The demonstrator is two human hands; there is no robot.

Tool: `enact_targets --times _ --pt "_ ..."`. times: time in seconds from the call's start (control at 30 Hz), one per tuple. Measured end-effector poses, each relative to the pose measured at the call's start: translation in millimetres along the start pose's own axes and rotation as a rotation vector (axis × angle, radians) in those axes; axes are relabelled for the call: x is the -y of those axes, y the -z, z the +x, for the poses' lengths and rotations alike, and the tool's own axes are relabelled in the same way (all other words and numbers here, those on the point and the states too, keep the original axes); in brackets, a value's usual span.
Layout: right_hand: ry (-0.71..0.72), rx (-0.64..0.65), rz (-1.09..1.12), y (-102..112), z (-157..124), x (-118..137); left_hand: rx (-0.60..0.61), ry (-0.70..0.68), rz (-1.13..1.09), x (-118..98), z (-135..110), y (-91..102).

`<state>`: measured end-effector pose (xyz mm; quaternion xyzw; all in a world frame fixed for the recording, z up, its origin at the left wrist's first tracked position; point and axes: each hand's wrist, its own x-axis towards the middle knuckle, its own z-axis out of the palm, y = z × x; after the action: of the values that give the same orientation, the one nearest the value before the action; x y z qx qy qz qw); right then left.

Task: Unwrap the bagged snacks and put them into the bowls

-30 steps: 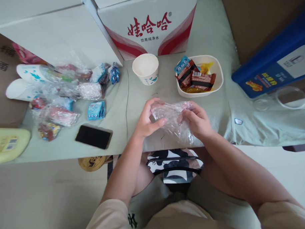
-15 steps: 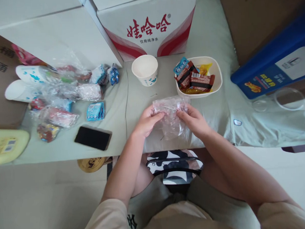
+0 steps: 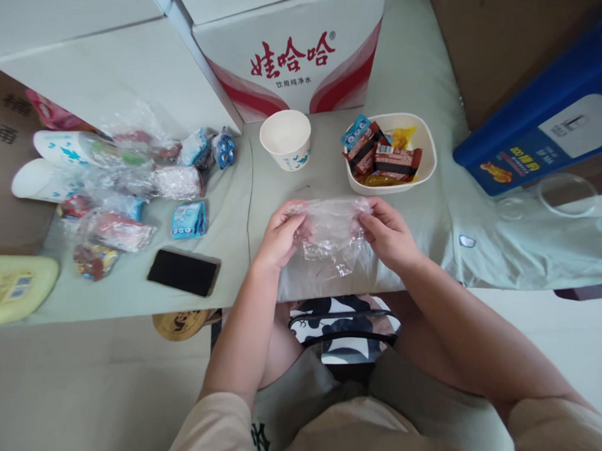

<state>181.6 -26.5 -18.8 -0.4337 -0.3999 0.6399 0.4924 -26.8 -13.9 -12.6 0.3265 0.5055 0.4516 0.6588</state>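
A crumpled clear plastic bag (image 3: 331,234) is stretched between my two hands just above the table's front edge. My left hand (image 3: 280,236) pinches its left side with curled fingers. My right hand (image 3: 387,232) grips its right side the same way. The bag looks empty. Just beyond my hands stand a white paper cup (image 3: 286,138) and a white bowl (image 3: 427,165) holding several wrapped snacks (image 3: 380,158).
A black phone (image 3: 183,272) lies at the left front. Further left are several bagged snacks (image 3: 124,185), paper cups (image 3: 52,162) on their sides and a yellow box (image 3: 17,288). White cartons (image 3: 289,48) stand behind; a blue box (image 3: 535,132) sits at the right.
My hands have moved apart and pulled the bag's top wider. The bag has dropped a little lower towards the table. Everything else on the table is where it was.
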Motion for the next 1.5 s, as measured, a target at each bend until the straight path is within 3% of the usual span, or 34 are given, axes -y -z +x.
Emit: enact_targets --times 0.2,0.3,0.43,0.53,0.6,0.67,0.73,0.87,0.93,1.03,1.17,1.33,1.5 --pt "0.027 -0.039 -0.104 9 1 -2 0.047 -0.054 -0.126 -4 2 1.3" --pt "0.06 -0.094 -0.211 8 2 -3 0.066 -0.049 -0.036 -2 1 0.9" --pt "-0.033 -0.09 -0.057 2 4 -4 0.043 -0.122 0.117 5 3 0.0" --pt "-0.039 -0.135 -0.068 3 5 -4 -0.129 -0.289 0.179 9 10 2.0" --pt "-0.009 -0.177 -0.183 4 4 -2 -0.32 -0.427 0.236 9 14 4.6" --pt "0.021 -0.174 -0.312 4 2 0 -0.412 -0.509 0.269 9 17 6.2" --pt "0.049 -0.113 -0.365 2 -1 2 -0.288 -0.496 0.277 9 15 4.6" --pt "0.039 0.091 -0.33 -6 -7 2 0.202 -0.268 0.291 11 4 -8.0" --pt "0.017 0.151 -0.32 -9 -7 -1 0.309 -0.178 0.318 13 1 -13.7" --pt "0.008 0.158 -0.293 -9 -5 -7 0.246 -0.173 0.348 14 0 -14.9" --pt "0.112 -0.005 -0.303 -7 0 -12 0.069 -0.211 0.282 12 1 -6.6" --pt "0.019 0.19 -0.333 -7 0 -11 0.154 -0.099 0.158 8 -2 -3.0" --pt "-0.001 0.021 -0.381 -12 -1 -8 0.22 -0.068 0.196 13 0 -5.6"
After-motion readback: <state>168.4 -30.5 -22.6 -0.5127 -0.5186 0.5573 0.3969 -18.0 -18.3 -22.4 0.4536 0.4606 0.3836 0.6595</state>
